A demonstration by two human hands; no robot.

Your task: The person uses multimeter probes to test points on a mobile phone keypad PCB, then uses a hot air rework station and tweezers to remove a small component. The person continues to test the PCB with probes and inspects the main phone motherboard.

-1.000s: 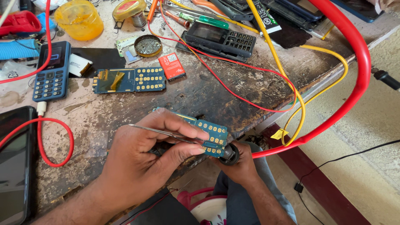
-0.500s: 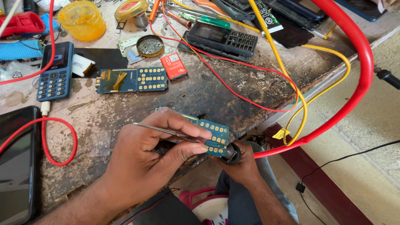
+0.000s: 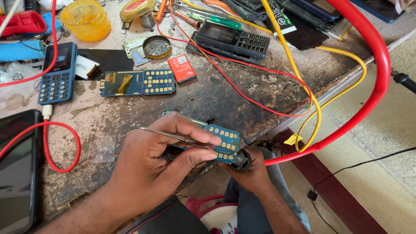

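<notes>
Tweezers (image 3: pixel 175 137) pinched in left hand (image 3: pixel 151 169), thumb + fingers closed round them, tips on blue keypad circuit board (image 3: pixel 223 141) at near edge of workbench (image 3: pixel 260 86). Board sits partly under left fingers, over bench edge. Right hand (image 3: pixel 251 173) below it, closed round black handle end (image 3: pixel 243 160) of a tool w/ thick red hose (image 3: pixel 372 65) looping off far right; tool tip hidden behind board, can't tell where it touches.

Around: second blue board (image 3: pixel 138 82) w/ gold pads lying flat, well apart, farther + left. Small red battery (image 3: pixel 182 69) just right of it. Blue keypad phone (image 3: pixel 58 73) far left, plugged to white connector w/ red cable (image 3: pixel 60 147). Black keypad phone (image 3: pixel 232 41) far centre, thin red wire (image 3: pixel 242 91) + yellow wire (image 3: pixel 303 86) crossing bench. Round tin (image 3: pixel 157 47), yellow tub (image 3: pixel 86 19) at far side. Dark screen (image 3: pixel 17 173) near left.
</notes>
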